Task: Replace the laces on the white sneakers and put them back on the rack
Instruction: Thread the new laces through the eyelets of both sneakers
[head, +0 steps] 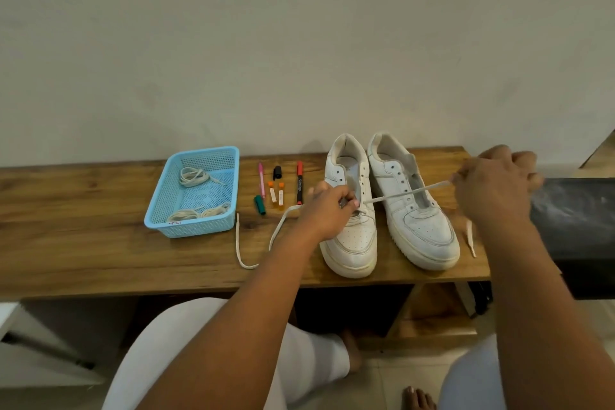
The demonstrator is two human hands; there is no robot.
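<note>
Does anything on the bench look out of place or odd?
Nothing is damaged or spilled. One black pen cap lies loose among the pens. A lace trails over the bench left of the left sneaker, normal while both hands thread it.

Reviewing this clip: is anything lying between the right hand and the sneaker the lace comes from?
Yes. The second sneaker sits between the right hand and the laced sneaker; the taut lace crosses over its open tongue area. The left hand already rests on the laced sneaker.
</note>
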